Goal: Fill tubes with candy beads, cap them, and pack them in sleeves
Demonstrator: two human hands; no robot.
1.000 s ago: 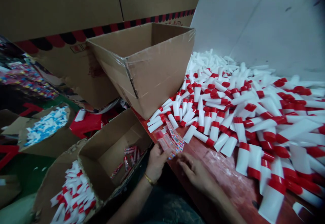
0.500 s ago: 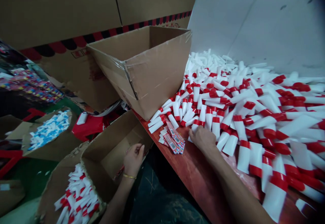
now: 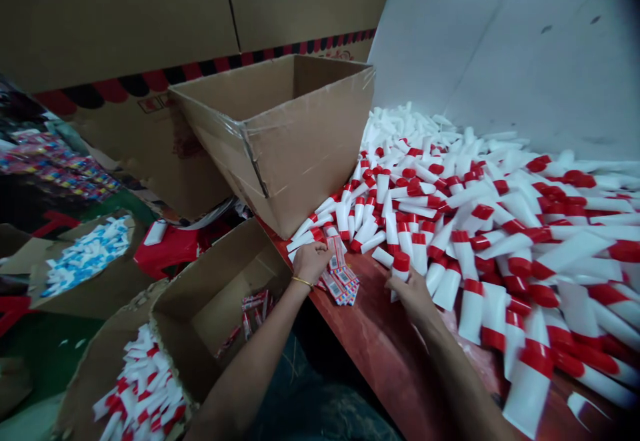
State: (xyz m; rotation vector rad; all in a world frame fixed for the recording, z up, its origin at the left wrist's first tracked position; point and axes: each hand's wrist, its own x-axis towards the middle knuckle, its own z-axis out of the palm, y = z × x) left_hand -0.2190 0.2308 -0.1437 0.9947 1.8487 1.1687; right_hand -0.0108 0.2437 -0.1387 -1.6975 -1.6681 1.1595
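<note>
I see the right hand (image 3: 414, 293) gripping a red-capped white tube (image 3: 401, 265) over the red tabletop (image 3: 380, 341). The left hand (image 3: 311, 262) curls at printed packets (image 3: 343, 285); whether it grips one, I can't tell. Beyond the right hand spread loose tubes (image 3: 493, 235); beyond the left stand a cardboard box (image 3: 313, 154) and, farther off, stacked cartons (image 3: 130, 21).

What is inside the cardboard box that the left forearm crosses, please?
Several red packets lie inside the box; the left forearm covers part, so anything behind it is hidden.
</note>
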